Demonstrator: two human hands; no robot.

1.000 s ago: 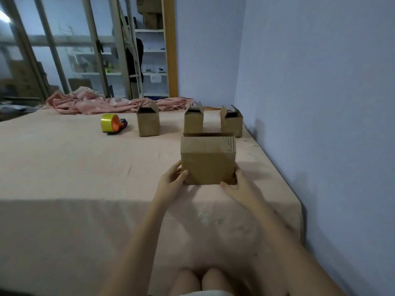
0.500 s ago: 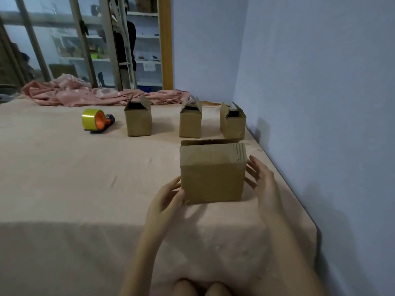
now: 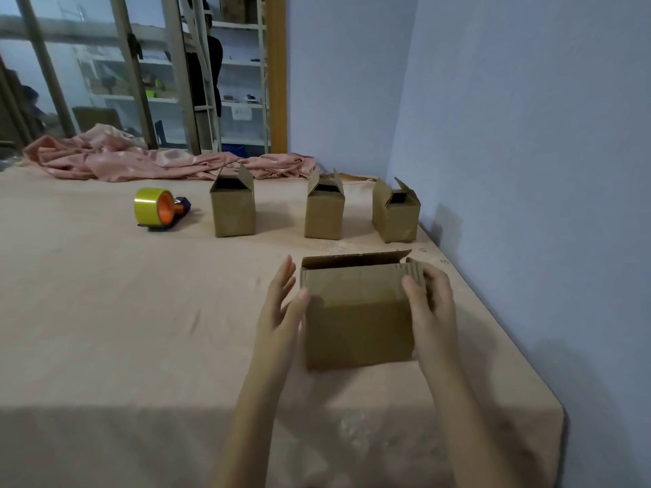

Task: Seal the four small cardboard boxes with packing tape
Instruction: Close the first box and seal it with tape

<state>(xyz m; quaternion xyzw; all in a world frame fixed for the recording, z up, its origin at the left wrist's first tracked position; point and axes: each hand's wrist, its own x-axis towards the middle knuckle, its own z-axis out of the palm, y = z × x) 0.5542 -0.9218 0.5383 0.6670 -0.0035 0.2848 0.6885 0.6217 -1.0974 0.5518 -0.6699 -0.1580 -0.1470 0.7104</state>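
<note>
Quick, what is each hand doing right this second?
Left hand: open, fingers spread, thumb against the left side of the nearest brown cardboard box.
Right hand: closed on that box's upper right corner.

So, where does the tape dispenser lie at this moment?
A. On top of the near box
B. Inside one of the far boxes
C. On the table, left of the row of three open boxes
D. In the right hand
C: the tape dispenser rests on the table, left of the leftmost open box, away from both hands.
</note>
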